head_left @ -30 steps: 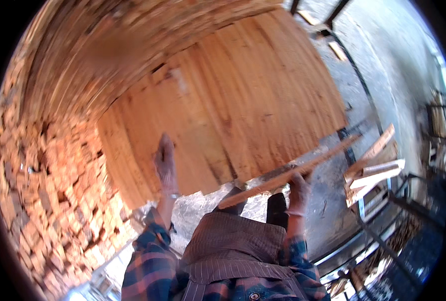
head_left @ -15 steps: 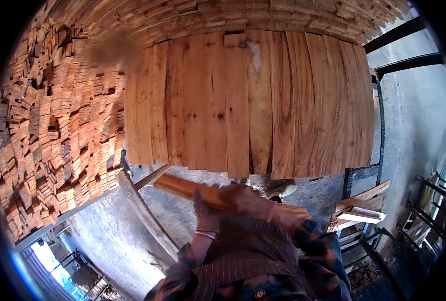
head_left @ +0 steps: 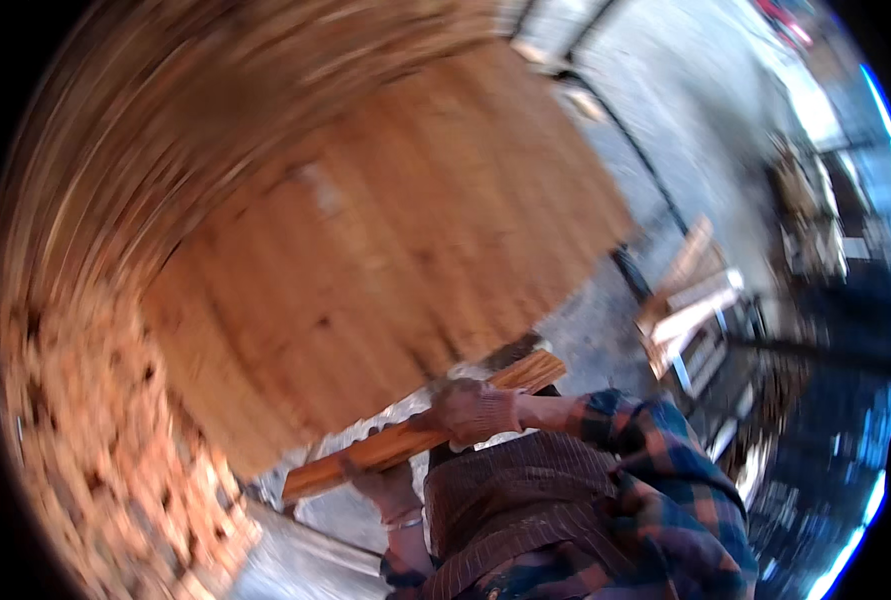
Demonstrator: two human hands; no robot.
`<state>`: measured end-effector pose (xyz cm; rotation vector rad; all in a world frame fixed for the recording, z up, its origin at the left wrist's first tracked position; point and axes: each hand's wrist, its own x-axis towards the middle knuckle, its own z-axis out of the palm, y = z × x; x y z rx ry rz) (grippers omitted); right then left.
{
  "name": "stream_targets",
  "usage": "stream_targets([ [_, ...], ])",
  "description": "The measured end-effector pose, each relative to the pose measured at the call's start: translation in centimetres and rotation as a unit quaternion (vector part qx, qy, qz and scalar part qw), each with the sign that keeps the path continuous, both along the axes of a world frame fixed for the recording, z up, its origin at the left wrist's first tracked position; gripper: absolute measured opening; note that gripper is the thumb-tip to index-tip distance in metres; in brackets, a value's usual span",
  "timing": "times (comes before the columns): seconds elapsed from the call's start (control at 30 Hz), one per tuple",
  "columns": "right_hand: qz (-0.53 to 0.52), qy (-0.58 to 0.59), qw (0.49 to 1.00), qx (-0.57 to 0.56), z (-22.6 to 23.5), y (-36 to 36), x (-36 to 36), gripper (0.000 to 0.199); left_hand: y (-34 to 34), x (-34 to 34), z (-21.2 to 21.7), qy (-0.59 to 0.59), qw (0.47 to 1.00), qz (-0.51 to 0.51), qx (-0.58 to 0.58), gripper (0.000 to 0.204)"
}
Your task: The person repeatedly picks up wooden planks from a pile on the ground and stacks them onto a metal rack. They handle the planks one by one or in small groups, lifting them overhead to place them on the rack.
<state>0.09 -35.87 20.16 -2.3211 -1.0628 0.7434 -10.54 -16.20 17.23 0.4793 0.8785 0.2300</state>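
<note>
A short wooden plank [head_left: 393, 446] lies slantwise in front of my body, its right end higher in view. My right hand [head_left: 473, 411] is closed over the top of it, near the middle. Lower and further left, my left hand [head_left: 385, 492] grips the same plank from beneath, near its left end, with a digit up against its face. Just beyond the plank is a wide layer of boards laid side by side [head_left: 395, 240], blurred by motion.
Stacked timber [head_left: 105, 430] rises along the left and far sides, smeared. On the right, a dark metal frame bar [head_left: 630, 150] runs beside the boards. Loose wood pieces [head_left: 700, 305] rest on a rack at the right. Grey floor [head_left: 590, 330] shows between.
My view has swung to the right, so the board layer now appears tilted. The plank stays in both hands; its right end now sits higher than its left.
</note>
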Motion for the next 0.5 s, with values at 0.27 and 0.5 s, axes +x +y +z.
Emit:
stream_targets([
  [0.27, -0.346, -0.359, 0.866, -0.028, 0.8, -11.9, 7.7, 0.059, -14.4, 12.9, 5.6, -0.183, 0.894, -0.342, 0.223, 0.068],
  [0.5, -0.499, -0.175, 0.842, 0.104, -4.6, -23.9, 8.2, 0.067, -30.1, 6.8, 4.7, -0.116, 0.705, -0.655, 0.247, 0.063],
])
